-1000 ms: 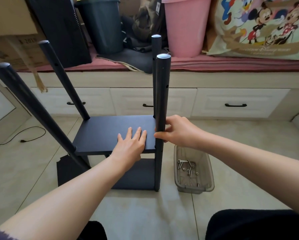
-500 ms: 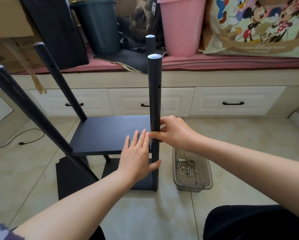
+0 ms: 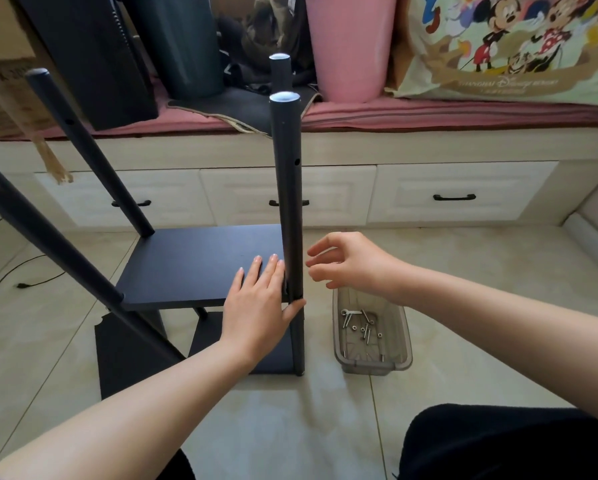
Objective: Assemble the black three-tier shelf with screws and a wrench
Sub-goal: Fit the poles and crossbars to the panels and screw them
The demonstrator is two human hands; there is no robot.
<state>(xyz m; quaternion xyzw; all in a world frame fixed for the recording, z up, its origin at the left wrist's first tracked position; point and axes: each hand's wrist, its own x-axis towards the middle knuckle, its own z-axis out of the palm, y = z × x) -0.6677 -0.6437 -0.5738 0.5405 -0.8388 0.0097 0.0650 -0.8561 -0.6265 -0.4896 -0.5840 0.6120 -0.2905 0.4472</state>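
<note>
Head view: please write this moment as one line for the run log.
left hand: flat on middle shelf board, thumb against front post | right hand: off the post, fingers loosely curled, holding nothing | screws: in clear tray

Left hand [image 3: 260, 308] flat on middle shelf board [image 3: 200, 266], thumb against near-right post [image 3: 288, 209], right hand [image 3: 351, 268] loosely curled just right of post, not touching, clear bin [image 3: 372, 336] of screws [image 3: 361, 325] right of post base

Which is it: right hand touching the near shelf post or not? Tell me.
Apart. The head view shows floor between the right hand and the near post.
</note>
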